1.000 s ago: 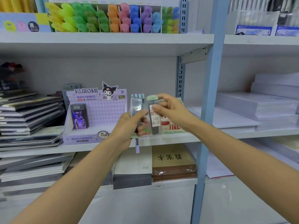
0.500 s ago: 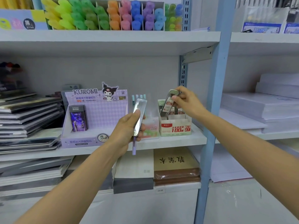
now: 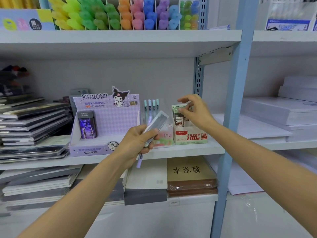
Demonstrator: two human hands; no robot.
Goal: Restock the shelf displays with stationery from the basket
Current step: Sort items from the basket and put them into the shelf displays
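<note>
- The shelf (image 3: 188,152) carries all the displays. It runs just beyond and slightly below both grips, so nothing needs a long reach.
- The Kuromi display (image 3: 106,124), thin printed card, stands to the left of the left grip (image 3: 135,143). It would probably buckle if squeezed and is best steadied by its base.
- The red-and-white lead box (image 3: 190,136) sits directly under the right grip (image 3: 197,114). It is light card too and could slide back if pushed.
- The Fruit Soda holder (image 3: 165,136) stands between the two grips, partly hidden behind the left one, with pale pens upright at its back.
- The clear flat case (image 3: 158,121) is clamped in the left grip, thumb across its face and fingers curled behind, and its upper end tilts toward the right grip. It looks like rigid, smooth plastic, so it is likely light and slippery. Pinching its narrow edges near the free upper end should hold it better than its glossy faces.
- A lilac pen (image 3: 139,163) is held in the same grip. Its lower end pokes out beneath the palm. It is slim and stiff and could slip out if that grip loosens.
- The lead tubes (image 3: 178,117) stand in the box just below the right grip's fingertips. That grip is spread apart and holds nothing. The tubes look small and hard and are best taken by their caps.
</note>
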